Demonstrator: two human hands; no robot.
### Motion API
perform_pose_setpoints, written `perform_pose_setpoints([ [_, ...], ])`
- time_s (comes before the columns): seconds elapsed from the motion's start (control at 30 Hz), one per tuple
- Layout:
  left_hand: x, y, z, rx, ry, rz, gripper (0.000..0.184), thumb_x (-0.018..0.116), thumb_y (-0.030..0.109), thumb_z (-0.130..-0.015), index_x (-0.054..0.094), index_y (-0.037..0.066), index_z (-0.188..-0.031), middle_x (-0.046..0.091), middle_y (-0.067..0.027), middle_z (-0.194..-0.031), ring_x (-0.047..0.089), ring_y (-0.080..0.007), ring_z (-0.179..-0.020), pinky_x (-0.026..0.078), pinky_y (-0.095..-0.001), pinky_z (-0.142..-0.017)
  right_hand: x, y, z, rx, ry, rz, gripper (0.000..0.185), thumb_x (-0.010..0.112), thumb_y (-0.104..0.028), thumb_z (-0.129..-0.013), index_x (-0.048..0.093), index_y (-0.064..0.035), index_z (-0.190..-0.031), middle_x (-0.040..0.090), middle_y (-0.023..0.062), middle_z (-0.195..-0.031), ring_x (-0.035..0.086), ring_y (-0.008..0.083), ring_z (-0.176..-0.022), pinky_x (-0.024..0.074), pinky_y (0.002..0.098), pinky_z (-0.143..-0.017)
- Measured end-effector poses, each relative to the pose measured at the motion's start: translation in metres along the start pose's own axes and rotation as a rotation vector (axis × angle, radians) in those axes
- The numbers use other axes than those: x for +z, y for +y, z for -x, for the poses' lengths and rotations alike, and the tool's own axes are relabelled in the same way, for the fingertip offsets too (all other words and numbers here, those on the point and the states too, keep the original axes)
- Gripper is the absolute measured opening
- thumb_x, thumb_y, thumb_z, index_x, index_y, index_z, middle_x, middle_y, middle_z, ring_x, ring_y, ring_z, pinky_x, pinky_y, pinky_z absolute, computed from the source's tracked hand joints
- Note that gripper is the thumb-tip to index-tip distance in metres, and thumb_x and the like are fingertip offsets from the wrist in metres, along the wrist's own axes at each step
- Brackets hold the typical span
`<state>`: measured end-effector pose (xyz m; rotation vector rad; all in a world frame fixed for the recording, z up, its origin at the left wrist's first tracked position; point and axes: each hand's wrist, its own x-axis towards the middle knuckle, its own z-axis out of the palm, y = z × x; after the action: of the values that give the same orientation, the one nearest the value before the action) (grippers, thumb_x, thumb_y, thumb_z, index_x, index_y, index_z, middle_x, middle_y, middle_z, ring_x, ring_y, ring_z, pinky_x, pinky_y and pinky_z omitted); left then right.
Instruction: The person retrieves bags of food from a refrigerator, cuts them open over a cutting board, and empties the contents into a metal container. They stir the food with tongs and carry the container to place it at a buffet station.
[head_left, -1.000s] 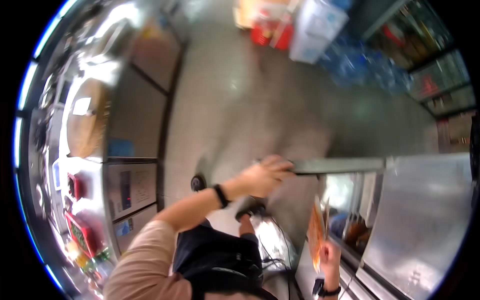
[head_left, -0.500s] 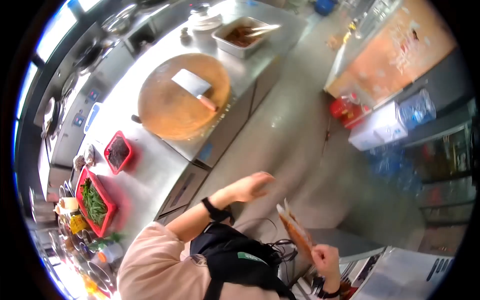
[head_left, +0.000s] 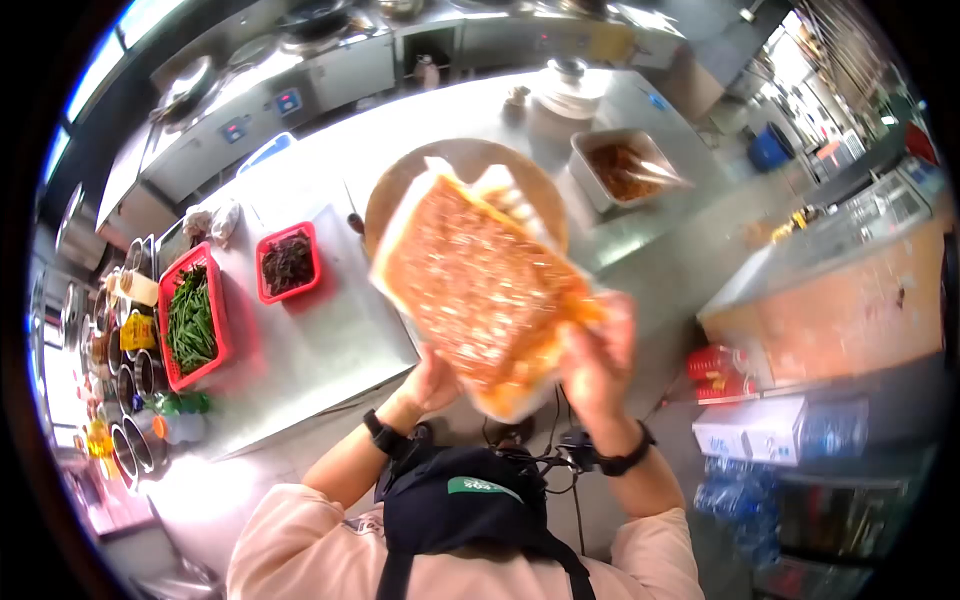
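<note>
Centrally, a glossy orange-red packet point(head_left: 470, 280) with pale edges is held up at a slant, hiding much of the round board point(head_left: 547, 195) beyond it. The right hand point(head_left: 600, 360) pinches its lower right corner, thumb in front. The left hand point(head_left: 430, 385) is at the lower left edge, fingers partly hidden, so whether they grip is impossible to tell. The board sits on a metal counter point(head_left: 340, 345); left of it are a small red basket point(head_left: 317, 258) of dark food and a longer red basket point(head_left: 218, 320) of green vegetables, right of it a metal tray point(head_left: 590, 185) of brown food.
</note>
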<state>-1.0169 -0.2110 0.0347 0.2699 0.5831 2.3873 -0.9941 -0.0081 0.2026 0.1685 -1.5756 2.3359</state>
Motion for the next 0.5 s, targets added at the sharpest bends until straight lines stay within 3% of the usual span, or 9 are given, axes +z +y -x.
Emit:
perform_pose_setpoints([
  [0.1,0.001,0.03,-0.037,0.292,0.212,0.274,0.079,0.063,0.051,-0.094,0.029,0.011,-0.153,0.045,-0.0155,-0.15,0.047,-0.0337,-0.136,0.039,-0.0559,-0.113,-0.023,0.075,-0.039,0.079,-0.226,0.03,0.041,0.06,0.002,-0.093,0.037,-0.0131,-0.124,0.059,0.0067,-0.11,0.061,0.0097,-0.084,0.051,0.022,-0.064],
  [0.17,-0.037,0.028,-0.042,0.321,0.393,0.129,0.068,0.064,0.03,-0.094,0.032,0.007,-0.15,0.049,-0.0172,-0.145,0.054,-0.0334,-0.128,0.047,-0.0537,-0.107,-0.062,0.111,-0.062,0.19,-0.364,0.062,0.04,0.061,-0.002,-0.094,0.035,-0.0129,-0.122,0.058,0.006,-0.111,0.061,0.0091,-0.083,0.0507,0.022,-0.063],
  [0.2,-0.029,0.021,-0.047,0.353,0.449,0.104,0.068,0.065,0.021,-0.091,0.032,0.004,-0.148,0.052,-0.0174,-0.141,0.058,-0.0313,-0.124,0.051,-0.0491,-0.104,-0.078,0.122,-0.074,0.239,-0.408,0.095,0.033,0.061,-0.005,-0.096,0.041,-0.0106,-0.122,0.059,0.0028,-0.101,0.06,0.0081,-0.08,0.0502,0.0216,-0.064],
  [0.23,-0.041,0.006,-0.056,0.485,0.533,-0.038,0.067,0.064,0.024,-0.09,0.037,0.001,-0.146,0.055,-0.0191,-0.139,0.057,-0.0344,-0.126,0.049,-0.0499,-0.105,-0.098,0.138,-0.095,0.242,-0.446,0.068,0.033,0.061,-0.005,-0.096,0.041,-0.0106,-0.122,0.059,0.0028,-0.101,0.06,0.0081,-0.08,0.0502,0.0216,-0.064],
  [0.3,-0.034,-0.003,-0.056,0.601,0.718,-0.108,0.07,0.068,0.015,-0.085,0.037,0.002,-0.146,0.056,-0.0173,-0.138,0.057,-0.0325,-0.125,0.049,-0.0469,-0.104,-0.145,0.167,-0.126,0.576,-0.739,-0.049,0.026,0.059,-0.01,-0.099,0.046,-0.007,-0.122,0.059,0.0008,-0.093,0.058,0.0074,-0.079,0.049,0.0233,-0.064],
  [0.33,-0.033,0.0,-0.054,0.631,0.748,-0.225,0.069,0.069,0.013,-0.084,0.038,0.001,-0.145,0.057,-0.0158,-0.136,0.058,-0.0298,-0.123,0.05,-0.0435,-0.103,-0.158,0.178,-0.143,0.638,-0.659,0.109,0.024,0.058,-0.018,-0.101,0.051,-0.0064,-0.121,0.06,-0.0017,-0.085,0.059,0.0069,-0.077,0.049,0.0244,-0.065],
  [0.37,-0.03,0.004,-0.049,0.657,0.783,-0.334,0.069,0.07,0.011,-0.084,0.039,0.001,-0.144,0.057,-0.0143,-0.135,0.059,-0.027,-0.121,0.051,-0.04,-0.101,-0.175,0.199,-0.159,0.481,-0.726,0.545,0.032,0.064,-0.027,-0.098,0.052,-0.0067,-0.119,0.065,0.0028,-0.091,0.064,0.0121,-0.084,0.0537,0.0306,-0.068],
  [0.43,-0.02,0.017,-0.037,0.599,0.877,-0.399,0.068,0.073,0.005,-0.08,0.044,0.001,-0.141,0.061,-0.0129,-0.131,0.061,-0.0254,-0.117,0.051,-0.0378,-0.1,-0.157,0.204,-0.165,0.147,-0.817,1.072,0.052,0.07,-0.036,-0.091,0.05,-0.0076,-0.13,0.065,0.01,-0.1,0.066,0.0233,-0.092,0.0564,0.0394,-0.071],
  [0.5,-0.02,0.033,-0.026,0.484,0.892,-0.499,0.07,0.074,0.005,-0.079,0.044,0.001,-0.141,0.061,-0.0121,-0.131,0.06,-0.0232,-0.118,0.05,-0.0372,-0.1,-0.137,0.218,-0.156,0.038,-0.938,1.507,0.079,0.076,-0.036,-0.083,0.038,-0.009,-0.148,0.063,0.0168,-0.102,0.067,0.0363,-0.083,0.0568,0.0473,-0.076],
])
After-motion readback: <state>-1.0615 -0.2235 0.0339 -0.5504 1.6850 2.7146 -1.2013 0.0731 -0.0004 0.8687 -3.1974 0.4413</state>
